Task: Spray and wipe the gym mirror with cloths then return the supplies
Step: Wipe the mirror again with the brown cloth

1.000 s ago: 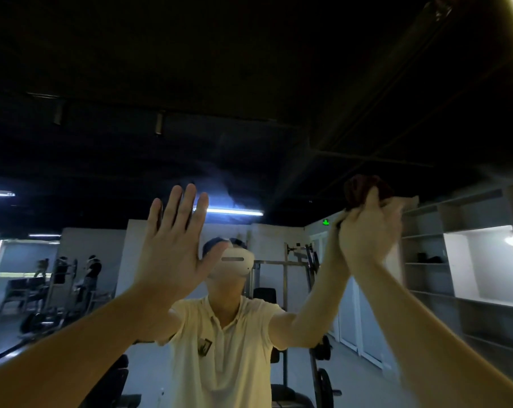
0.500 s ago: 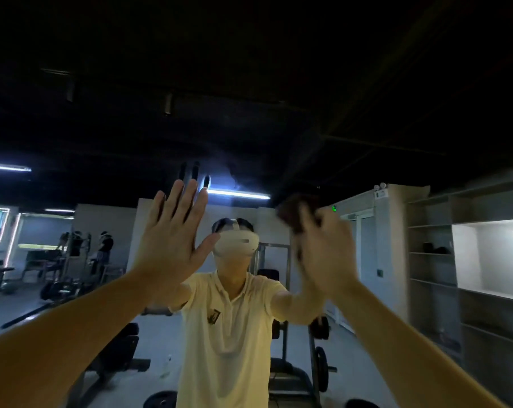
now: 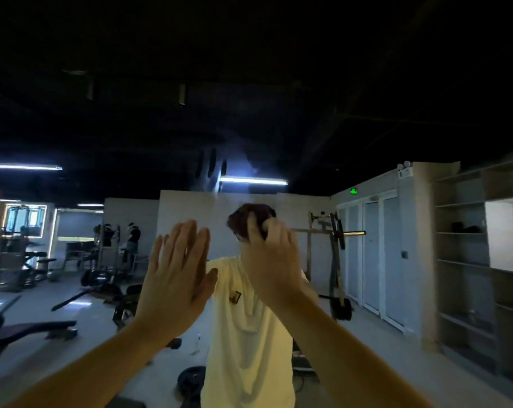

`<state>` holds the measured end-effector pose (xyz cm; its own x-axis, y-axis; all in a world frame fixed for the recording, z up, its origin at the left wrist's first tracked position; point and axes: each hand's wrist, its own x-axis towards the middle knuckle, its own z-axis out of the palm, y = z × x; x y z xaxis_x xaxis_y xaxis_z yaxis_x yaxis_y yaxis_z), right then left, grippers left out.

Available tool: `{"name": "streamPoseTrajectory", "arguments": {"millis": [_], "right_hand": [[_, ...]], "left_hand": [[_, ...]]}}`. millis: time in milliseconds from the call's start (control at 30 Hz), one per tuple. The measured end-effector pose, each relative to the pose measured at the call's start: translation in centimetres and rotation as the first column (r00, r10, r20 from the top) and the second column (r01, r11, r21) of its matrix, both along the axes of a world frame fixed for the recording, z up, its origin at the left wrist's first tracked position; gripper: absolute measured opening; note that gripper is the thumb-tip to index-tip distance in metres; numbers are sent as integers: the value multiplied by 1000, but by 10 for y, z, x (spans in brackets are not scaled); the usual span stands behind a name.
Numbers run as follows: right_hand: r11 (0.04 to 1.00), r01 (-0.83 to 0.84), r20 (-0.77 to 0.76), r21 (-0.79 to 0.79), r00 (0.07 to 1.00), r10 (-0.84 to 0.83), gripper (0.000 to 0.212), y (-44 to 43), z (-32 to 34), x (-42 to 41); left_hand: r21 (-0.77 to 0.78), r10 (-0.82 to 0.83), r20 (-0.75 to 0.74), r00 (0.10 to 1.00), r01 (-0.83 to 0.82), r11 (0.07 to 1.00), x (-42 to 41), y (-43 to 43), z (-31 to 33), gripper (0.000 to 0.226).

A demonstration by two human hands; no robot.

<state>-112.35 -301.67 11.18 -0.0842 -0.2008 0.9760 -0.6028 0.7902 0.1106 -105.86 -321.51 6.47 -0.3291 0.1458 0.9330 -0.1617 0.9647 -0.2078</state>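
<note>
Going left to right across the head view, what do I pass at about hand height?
Bench → left hand → right hand gripping cloth → rack → doors → shelves.

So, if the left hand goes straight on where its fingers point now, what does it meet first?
Its fingers point up, so the left hand would likely meet only bare mirror; the cloth in the right hand lies beside that line. Depth is unclear.
</note>
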Motion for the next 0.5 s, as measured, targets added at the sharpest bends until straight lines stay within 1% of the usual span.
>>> {"name": "streamPoseTrajectory", "arguments": {"millis": [33,67,100,133,167,200,233,267,300,333,367,400,433,467,500], "right_hand": [[991,13,-43,130,999,-8,71,14,-7,-4],[972,22,-31,233,999,-15,62,33,-12,-5],[960,19,26,281,999,-27,50,54,-15,-6],[955,12,56,295,998,-29,41,76,-15,-10],[969,11,52,246,998,-24,31,98,-13,-12],[987,54,24,150,998,-58,23,120,-9,-16],[992,127,18,9,992,-128,22,141,-5,-20],[972,165,72,-166,985,-155,27,159,-4,-25],[922,167,153,-349,981,-120,32,171,-4,-31],[863,207,214,-461,970,-118,41,176,-6,-36],[816,226,214,-532,968,-128,48,175,-8,-40],[778,190,193,-599,977,-91,51,166,-11,-43],[745,159,168,-648,984,-63,45,150,-13,-43],[719,125,143,-684,989,-37,35,129,-12,-36],[721,78,125,-689,992,12,25,105,-12,-24]], "left_hand": [[-2,-8,-11,1000,8,1000,-1,3,-8,82],[-8,-21,-20,1000,21,1000,-3,6,-15,82],[-16,-38,-29,999,38,999,-5,9,-21,80],[-23,-56,-42,998,55,998,-8,12,-25,80],[-27,-67,-57,996,65,997,-12,14,-28,81],[-26,-65,-73,995,63,998,-16,16,-30,83],[-22,-56,-86,995,54,998,-21,17,-31,86],[-16,-43,-94,995,42,999,-24,18,-31,88],[-10,-31,-96,995,30,999,-26,19,-31,90],[-7,-22,-95,995,21,1000,-28,19,-31,90],[-10,-13,-92,996,12,1000,-28,18,-31,91],[-12,-5,-88,996,4,1000,-28,18,-31,91],[-13,-5,-85,996,4,1000,-28,17,-31,91],[-14,-12,-86,996,11,1000,-28,17,-31,91],[-14,-24,-90,996,23,1000,-28,17,-32,91]]}}
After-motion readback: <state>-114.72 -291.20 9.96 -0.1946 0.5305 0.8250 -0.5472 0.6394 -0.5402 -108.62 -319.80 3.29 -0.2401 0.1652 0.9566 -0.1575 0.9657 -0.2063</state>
